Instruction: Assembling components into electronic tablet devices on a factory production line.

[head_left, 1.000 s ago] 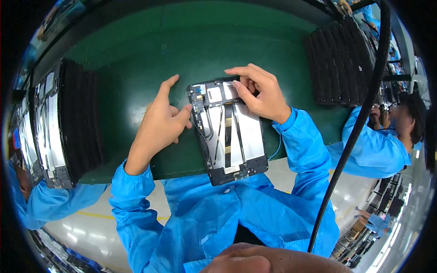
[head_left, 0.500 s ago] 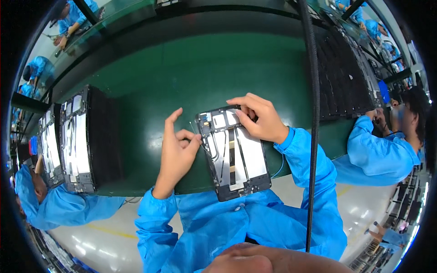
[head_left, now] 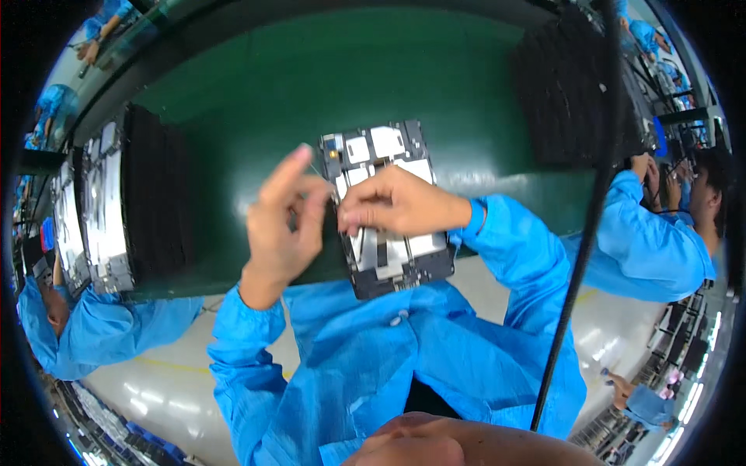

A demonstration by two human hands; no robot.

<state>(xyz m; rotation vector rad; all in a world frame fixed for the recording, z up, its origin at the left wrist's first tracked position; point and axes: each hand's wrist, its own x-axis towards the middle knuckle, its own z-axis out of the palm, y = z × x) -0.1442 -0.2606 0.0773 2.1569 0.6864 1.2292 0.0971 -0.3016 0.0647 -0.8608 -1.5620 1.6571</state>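
An opened tablet point(head_left: 420, 242) lies at the near edge of the green bench, its silvery battery area and black frame facing up. My right hand point(head_left: 400, 203) reaches across it, with thumb and fingers pinched near its left side. What those fingertips hold, if anything, is too small to make out. Just left of the tablet is my left hand point(head_left: 281, 221), thumb and a finger pressed together and another finger raised. A thin pale strand point(head_left: 315, 168) shows by its fingertips, at the tablet's upper left. The left hand is slightly blurred.
Stacks of similar tablets point(head_left: 109, 210) stand on the bench point(head_left: 256, 93) at the left. At the right is a larger dark stack point(head_left: 563, 101). A black cable point(head_left: 579, 272) hangs down on my right. Co-workers in blue sit at both sides, including one person point(head_left: 629, 248) at the right.
My right hand has moved from the tablet's upper right corner to its left side, fingers now pinched. The left hand stays beside the tablet. The whole view has shifted slightly.
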